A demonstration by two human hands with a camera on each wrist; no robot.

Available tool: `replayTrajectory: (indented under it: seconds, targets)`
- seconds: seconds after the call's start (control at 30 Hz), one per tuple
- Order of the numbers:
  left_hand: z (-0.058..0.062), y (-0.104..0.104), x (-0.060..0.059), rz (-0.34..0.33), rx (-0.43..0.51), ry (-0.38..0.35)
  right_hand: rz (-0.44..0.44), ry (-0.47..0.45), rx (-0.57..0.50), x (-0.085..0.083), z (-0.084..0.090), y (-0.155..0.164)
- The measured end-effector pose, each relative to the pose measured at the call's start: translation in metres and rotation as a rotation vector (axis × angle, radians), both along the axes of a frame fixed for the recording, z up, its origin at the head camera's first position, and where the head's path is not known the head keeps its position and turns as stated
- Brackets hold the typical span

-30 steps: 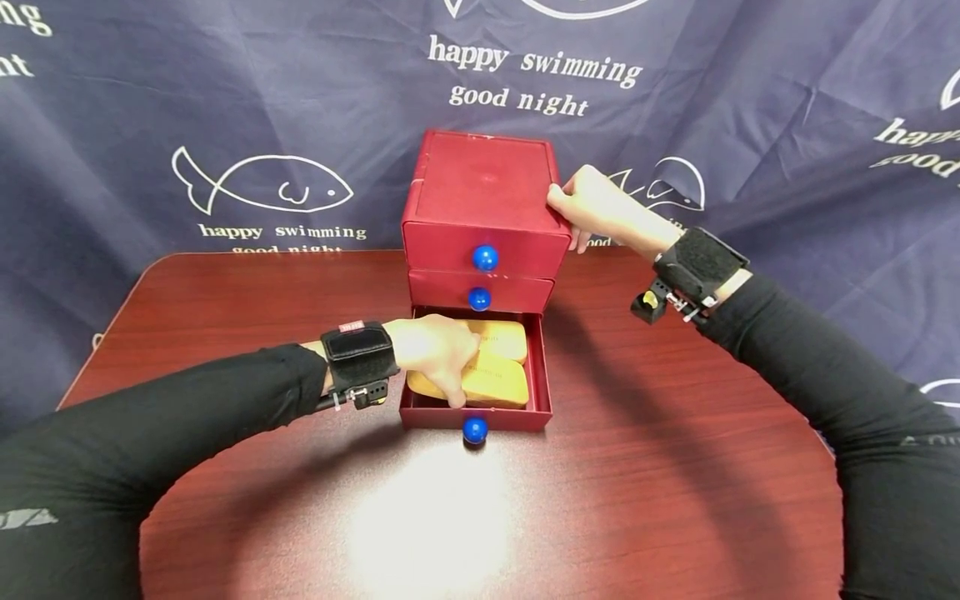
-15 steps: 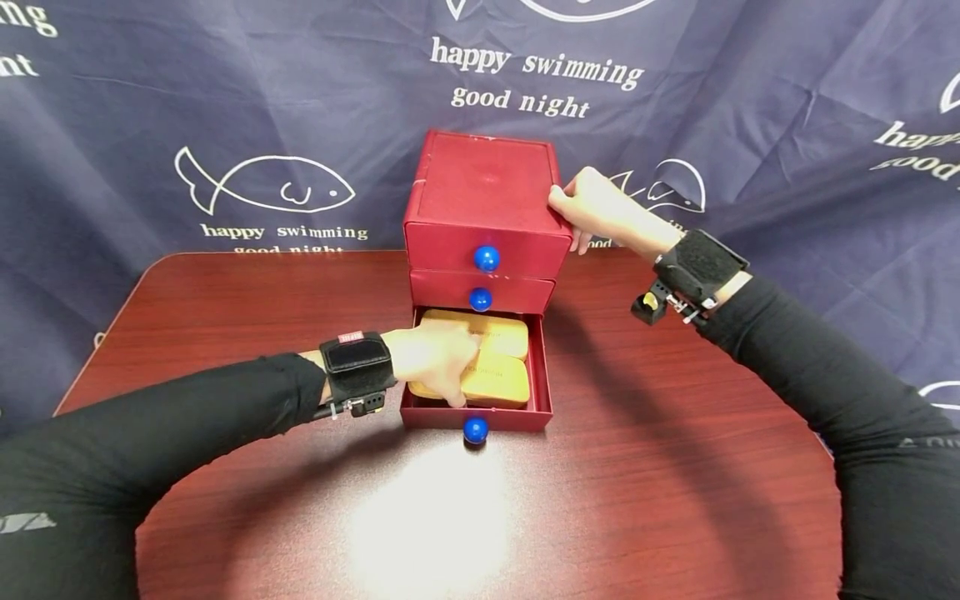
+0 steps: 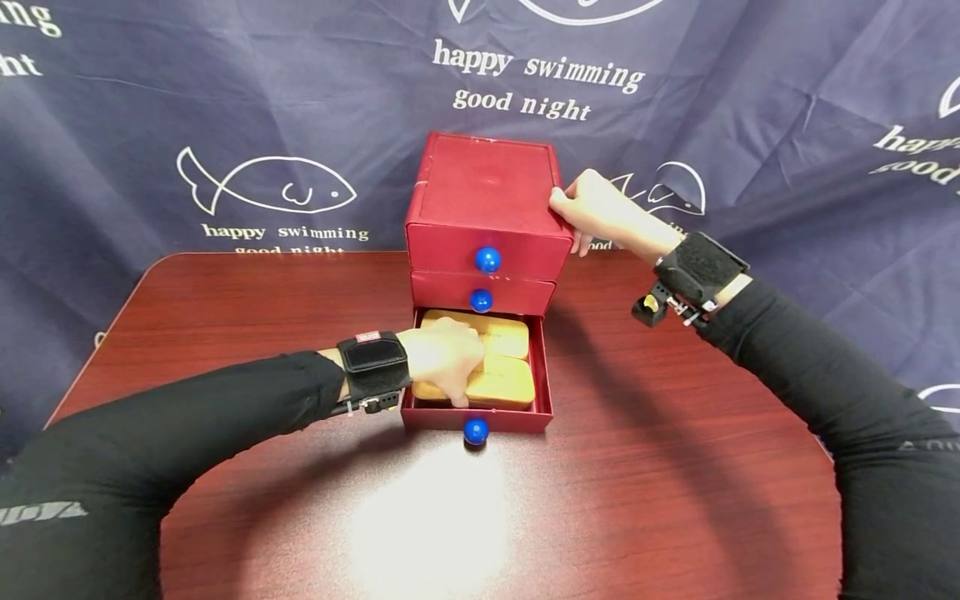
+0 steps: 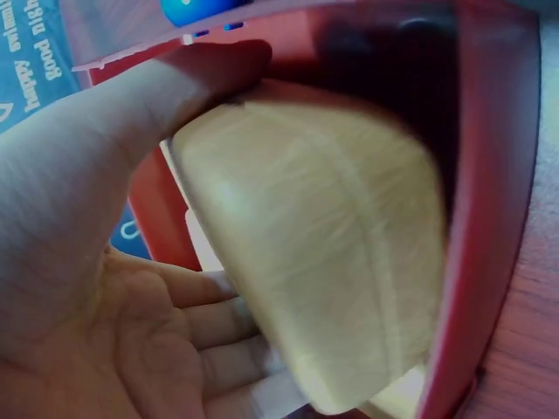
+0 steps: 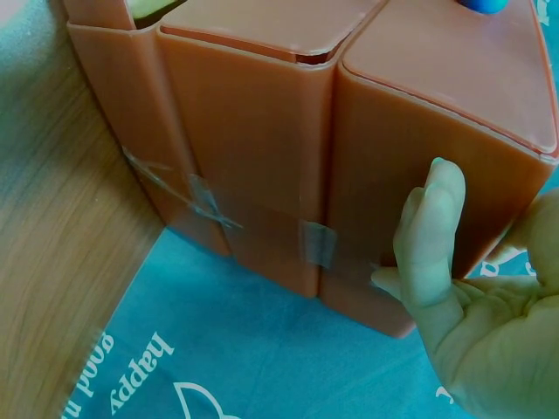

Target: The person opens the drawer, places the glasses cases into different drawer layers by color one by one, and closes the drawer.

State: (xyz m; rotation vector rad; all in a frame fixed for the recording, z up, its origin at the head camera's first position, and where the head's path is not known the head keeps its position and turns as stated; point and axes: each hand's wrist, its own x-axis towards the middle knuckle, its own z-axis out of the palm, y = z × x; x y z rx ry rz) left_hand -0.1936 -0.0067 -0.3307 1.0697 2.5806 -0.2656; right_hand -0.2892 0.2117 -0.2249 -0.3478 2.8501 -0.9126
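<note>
Head view: a red three-drawer box stands near the back of a dark reddish wood-grain counter, before a navy cloth backdrop printed with white fish outlines and the words "happy swimming good night". A bright glare patch lies on the counter just in front of the box. The two upper drawers are closed, each with a round blue knob; the bottom drawer is pulled out toward the person, its own blue knob at the front. Inside it lie two yellow-gold oblong cases, one behind the other. The left hand reaches in from the left side, covering the left part of both cases, and its fingers curl over the front case. The left wrist view shows the thumb laid along the case's upper edge and the fingers below it, the case pale gold with a seam line across it and rounded corners, close against the drawer's red wall. The right hand grips the box's upper right back corner; in the right wrist view the fingers press flat against its taped back panel. Both wrists wear black straps over black sleeves.
</note>
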Motion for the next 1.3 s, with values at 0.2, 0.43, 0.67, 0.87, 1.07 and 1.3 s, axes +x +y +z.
replayTrajectory:
  seconds: [0.2, 0.43, 0.67, 0.87, 1.07, 1.3]
  targets:
    - [-0.003, 0.010, 0.000, -0.059, -0.076, 0.059, -0.001, 0.001, -0.002, 0.000, 0.000, 0.000]
    - [-0.013, 0.016, -0.004, -0.153, -0.158, 0.144, -0.003, 0.010, 0.010, -0.001, -0.003, 0.001]
    - [-0.023, 0.015, -0.004, -0.170, -0.139, 0.142, -0.009, 0.000, 0.007, -0.001, -0.005, 0.001]
    - [-0.020, 0.016, -0.002, -0.169, -0.154, 0.154, 0.002, 0.024, 0.020, -0.001, -0.002, 0.001]
    - [-0.017, 0.015, -0.002, -0.169, -0.150, 0.129, 0.009, 0.023, 0.017, -0.001, -0.001, 0.002]
    - [-0.003, 0.007, -0.001, -0.120, -0.111, 0.010, 0.004, 0.014, 0.013, 0.000, -0.001, 0.001]
